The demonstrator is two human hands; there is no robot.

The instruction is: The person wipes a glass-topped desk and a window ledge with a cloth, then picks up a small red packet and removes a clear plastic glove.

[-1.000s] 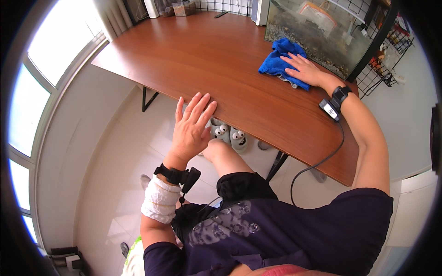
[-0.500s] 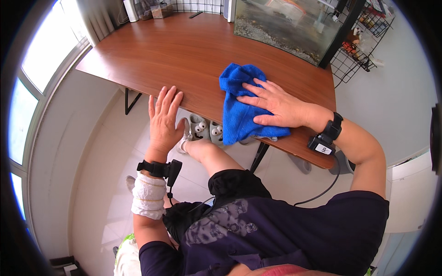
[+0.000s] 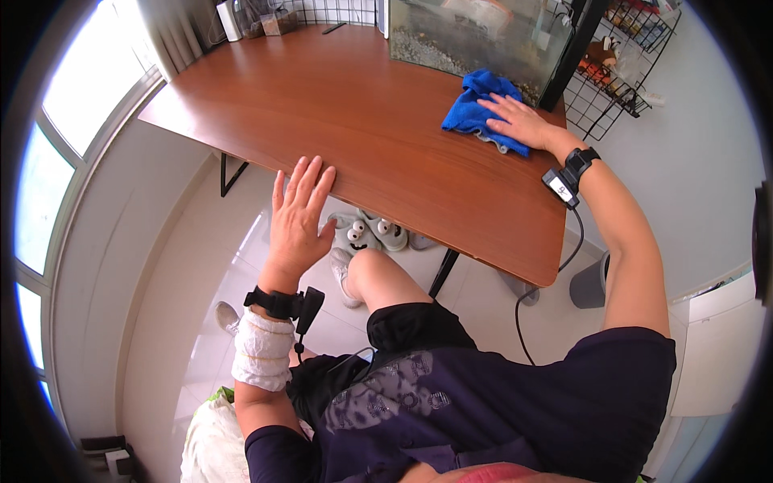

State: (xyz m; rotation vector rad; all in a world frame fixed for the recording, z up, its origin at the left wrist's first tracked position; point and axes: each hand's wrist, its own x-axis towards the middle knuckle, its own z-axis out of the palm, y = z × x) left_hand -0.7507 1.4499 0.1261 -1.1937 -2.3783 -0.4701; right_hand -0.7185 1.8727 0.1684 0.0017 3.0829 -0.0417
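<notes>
A crumpled blue cloth [image 3: 475, 109] lies on the brown wooden desk [image 3: 338, 105], close to the front of a glass fish tank [image 3: 467, 44]. Flat on top of it rests my right hand [image 3: 527, 127], fingers stretched out and pressing rather than wrapped round. A whitish edge shows under the cloth's near side. At the desk's front edge, my left hand [image 3: 299, 221] touches the wood with its spread fingertips and holds nothing.
The tank stands at the desk's back right, beside a black wire rack [image 3: 612, 88] on the wall. Small containers [image 3: 278, 22] sit at the back left. Under the desk are grey slippers [image 3: 354, 233] and a dark bin [image 3: 589, 282]. A cable [image 3: 519, 322] hangs from my right wrist.
My right hand has pushed the blue cloth away from the front edge, toward the tank at the far right. My left hand stays at the desk edge, almost unmoved.
</notes>
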